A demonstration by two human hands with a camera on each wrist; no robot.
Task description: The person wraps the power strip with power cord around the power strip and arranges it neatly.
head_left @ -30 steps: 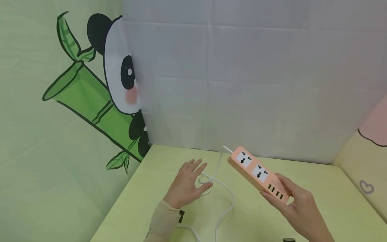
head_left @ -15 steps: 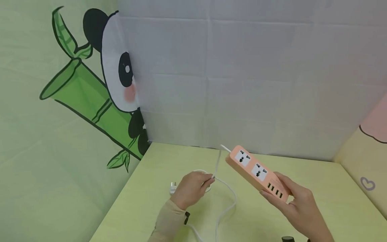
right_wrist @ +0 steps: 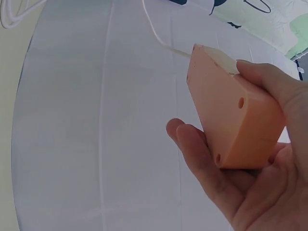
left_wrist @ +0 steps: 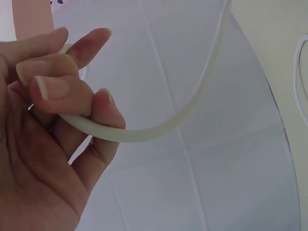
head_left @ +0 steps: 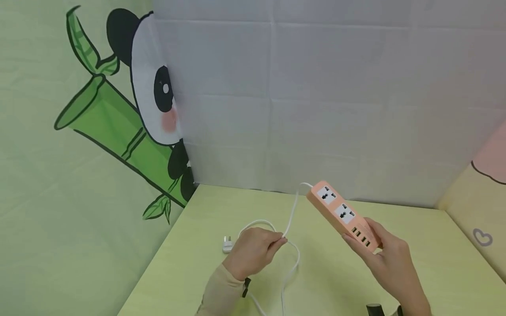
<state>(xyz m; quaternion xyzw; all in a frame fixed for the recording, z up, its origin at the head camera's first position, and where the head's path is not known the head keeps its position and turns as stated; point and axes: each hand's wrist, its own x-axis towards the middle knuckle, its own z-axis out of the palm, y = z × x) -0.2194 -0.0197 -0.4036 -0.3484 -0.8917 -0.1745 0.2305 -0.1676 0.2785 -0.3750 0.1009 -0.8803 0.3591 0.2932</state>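
Peach plastic fills the right hand (head_left: pixel 391 261): its thumb and fingers curl round the strip (head_left: pixel 341 215) on opposite sides, gripping the near end, by the USB ports (head_left: pixel 361 237). The strip is in the air above the table (head_left: pixel 340 281), tilted, its far end pointing up and to the left. Seen from the right wrist, its underside has two small holes (right_wrist: pixel 241 102) near the end. The left hand (head_left: pixel 254 250) pinches the cord (head_left: pixel 293 215); from the left wrist, the cord passes between bent fingers and leaves in a smooth curve.

I judge the strip rigid and fairly light, manageable with one hand, though its smooth shell could slip. The long sides look the best hold, clear of the sockets (head_left: pixel 326 194). The cord seems flexible but springy, better pinched along its length than tugged where it enters the shell.

No container shows in any view; the two sockets hold no plugs.

Farther out, the rest of the cord loops over the table, and the plug (head_left: pixel 227 244) lies just left of the left hand. A dark object (head_left: pixel 374 310) is cut off at the bottom edge, too little seen to name. Behind is a pale backdrop (head_left: pixel 336 109), with a panda picture (head_left: pixel 152 87) to its left.
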